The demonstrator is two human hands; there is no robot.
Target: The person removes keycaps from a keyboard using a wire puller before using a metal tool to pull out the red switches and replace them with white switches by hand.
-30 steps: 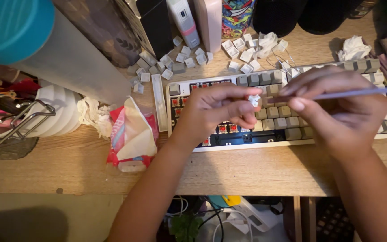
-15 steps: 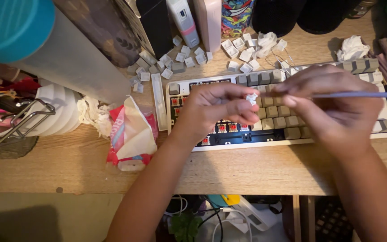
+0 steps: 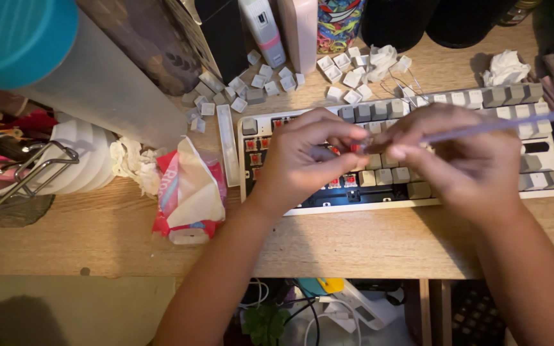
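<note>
Both of my hands hover over a grey and white keyboard point(image 3: 549, 191) with many keycaps removed, showing red switches on its left half. My left hand point(image 3: 306, 160) pinches a small keycap at its fingertips, mostly hidden by my fingers. My right hand point(image 3: 466, 157) holds a thin purple stick point(image 3: 520, 122) whose tip meets the pinched piece; the stick runs off to the right. The fingertips of the two hands touch above the keyboard's middle rows.
Loose keycaps lie behind the keyboard, one pile point(image 3: 351, 77) at centre and another point(image 3: 238, 96) to the left. A crumpled red and white tissue pack point(image 3: 187, 192) sits left of it. A white ribbed holder point(image 3: 88, 157), tall containers and crumpled tissue point(image 3: 504, 67) crowd the desk's back.
Both hands have drifted slightly left and closed in on each other. The white keycap that showed between my left fingers is now mostly covered.
</note>
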